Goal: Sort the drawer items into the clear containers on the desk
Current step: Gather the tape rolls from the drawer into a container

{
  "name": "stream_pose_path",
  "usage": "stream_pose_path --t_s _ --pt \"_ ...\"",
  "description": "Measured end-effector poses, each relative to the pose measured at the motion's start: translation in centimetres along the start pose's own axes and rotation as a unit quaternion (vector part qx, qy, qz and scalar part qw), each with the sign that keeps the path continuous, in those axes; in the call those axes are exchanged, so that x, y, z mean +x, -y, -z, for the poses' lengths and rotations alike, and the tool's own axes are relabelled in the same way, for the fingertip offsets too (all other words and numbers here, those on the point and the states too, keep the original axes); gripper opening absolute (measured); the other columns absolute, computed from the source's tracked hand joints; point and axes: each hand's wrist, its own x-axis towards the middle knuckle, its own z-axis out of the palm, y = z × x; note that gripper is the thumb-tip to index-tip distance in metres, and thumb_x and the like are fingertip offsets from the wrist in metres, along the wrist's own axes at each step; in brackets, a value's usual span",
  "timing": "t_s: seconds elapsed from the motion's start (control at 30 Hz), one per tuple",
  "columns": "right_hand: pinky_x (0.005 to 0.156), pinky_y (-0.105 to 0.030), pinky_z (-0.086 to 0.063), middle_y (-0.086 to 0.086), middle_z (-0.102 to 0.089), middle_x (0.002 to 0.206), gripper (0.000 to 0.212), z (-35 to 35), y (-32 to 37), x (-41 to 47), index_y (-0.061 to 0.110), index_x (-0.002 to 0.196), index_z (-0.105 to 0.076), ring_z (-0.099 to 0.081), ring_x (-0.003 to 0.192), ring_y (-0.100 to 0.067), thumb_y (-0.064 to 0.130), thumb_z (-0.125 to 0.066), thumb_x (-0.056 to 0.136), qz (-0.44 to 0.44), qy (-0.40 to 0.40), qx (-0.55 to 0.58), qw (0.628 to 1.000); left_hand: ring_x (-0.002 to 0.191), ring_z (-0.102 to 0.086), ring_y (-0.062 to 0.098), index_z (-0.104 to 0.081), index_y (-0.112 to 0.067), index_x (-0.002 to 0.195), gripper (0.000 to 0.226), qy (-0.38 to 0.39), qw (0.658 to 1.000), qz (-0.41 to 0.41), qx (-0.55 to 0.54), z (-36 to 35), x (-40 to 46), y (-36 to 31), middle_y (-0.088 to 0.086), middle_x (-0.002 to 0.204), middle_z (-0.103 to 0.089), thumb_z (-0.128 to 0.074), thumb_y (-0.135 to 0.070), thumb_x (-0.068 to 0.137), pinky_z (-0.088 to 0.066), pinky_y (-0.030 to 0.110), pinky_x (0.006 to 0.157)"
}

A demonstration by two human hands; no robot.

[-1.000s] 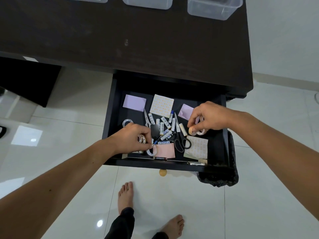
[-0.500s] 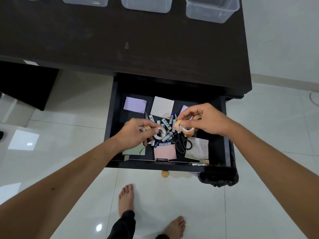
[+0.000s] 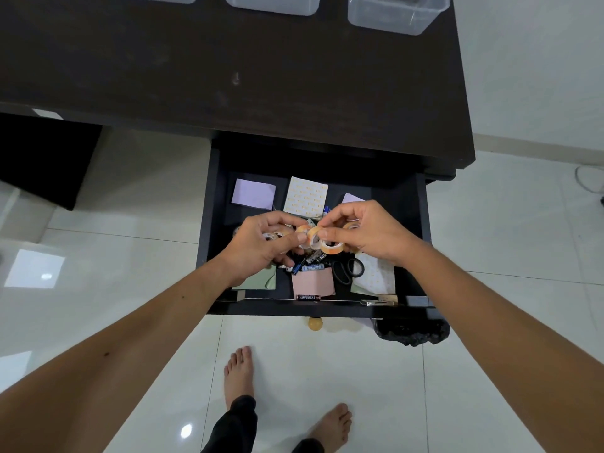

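Both hands meet above the open black drawer (image 3: 209, 223). My left hand (image 3: 261, 246) grips several small tape rolls, one of them (image 3: 302, 229) at its fingertips. My right hand (image 3: 366, 233) pinches more orange tape rolls (image 3: 330, 245), and the two bunches touch in the middle. Below the hands lie batteries (image 3: 312, 267), black scissors (image 3: 348, 271), a pink note pad (image 3: 313, 282), a green pad (image 3: 261, 281), a patterned pad (image 3: 305, 197) and a lilac pad (image 3: 253, 194). Three clear containers (image 3: 397, 14) stand along the desk's far edge.
The dark desk top (image 3: 228, 76) lies between the drawer and the containers. An Eveready battery (image 3: 307, 297) and a stapler (image 3: 379, 301) lie at the drawer's front edge. A black bag (image 3: 411, 331) hangs at the drawer's right corner. My bare feet stand on white tiles below.
Both hands lifted tape rolls out of the drawer and moved inward; they now meet in the middle with the rolls touching.
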Motion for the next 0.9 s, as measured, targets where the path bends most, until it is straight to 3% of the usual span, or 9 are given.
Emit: stream_pose_path --t_s 0.1,0.2,0.33,0.63,0.77,0.9 --pt "0.062 -0.020 -0.056 -0.002 -0.079 0.092 0.016 -0.5 -0.1 -0.1 0.018 0.103 -0.081 -0.069 0.074 -0.009 0.022 -0.085 0.088 -0.005 -0.015 0.013 1.000 0.075 -0.079 0.015 -0.074 -0.012 0.121 0.027 0.005 1.000 -0.005 -0.012 0.1 0.2 0.5 0.016 0.113 -0.075 -0.076 -0.010 0.094 -0.060 0.021 0.059" --pt "0.063 -0.021 -0.056 -0.005 -0.079 0.093 0.016 -0.8 -0.1 -0.2 0.018 0.102 -0.081 -0.069 0.074 -0.011 0.022 -0.085 0.088 -0.011 -0.030 0.026 0.999 0.098 -0.079 0.026 -0.076 -0.015 0.120 0.028 0.005 1.000 -0.017 -0.017 0.3 0.5 1.1 0.017 0.119 -0.073 -0.079 -0.012 0.092 -0.067 0.036 0.077" --pt "0.062 -0.019 -0.056 0.003 -0.077 0.085 0.018 -1.1 0.0 -0.3 0.015 0.104 -0.080 -0.070 0.071 -0.007 0.020 -0.085 0.088 -0.009 -0.046 0.038 0.998 0.102 -0.079 0.030 -0.075 -0.013 0.121 0.031 0.011 0.999 -0.020 -0.030 0.4 0.8 1.3 0.018 0.122 -0.072 -0.080 -0.011 0.090 -0.066 0.045 0.087" --pt "0.069 -0.016 -0.054 0.003 -0.078 0.091 0.025 0.1 0.3 -1.0 0.016 0.113 -0.078 -0.071 0.078 -0.003 0.016 -0.084 0.088 0.003 -0.032 0.038 0.999 0.101 -0.079 0.029 -0.076 -0.013 0.123 0.030 0.014 0.999 -0.024 -0.047 -0.1 1.2 1.1 0.016 0.120 -0.074 -0.076 -0.008 0.094 -0.067 0.044 0.083" --pt "0.094 -0.023 -0.056 0.009 -0.079 0.098 0.022 2.1 -0.2 -1.6 0.029 0.114 -0.080 -0.072 0.094 -0.005 0.021 -0.080 0.093 0.027 -0.060 -0.048 0.997 0.104 -0.078 0.028 -0.078 -0.015 0.120 0.025 0.008 0.999 -0.018 -0.050 -0.1 1.5 1.3 0.014 0.118 -0.073 -0.075 -0.011 0.095 -0.067 0.041 0.080" --pt "0.096 -0.027 -0.052 0.015 -0.076 0.100 0.022 2.9 -1.6 -1.8 0.031 0.112 -0.081 -0.070 0.097 -0.005 0.018 -0.078 0.095 0.004 -0.088 -0.138 0.987 0.114 -0.073 0.030 -0.080 -0.017 0.118 0.029 -0.006 0.998 -0.012 -0.062 0.4 1.7 1.6 0.012 0.116 -0.072 -0.080 -0.019 0.089 -0.067 0.044 0.081"
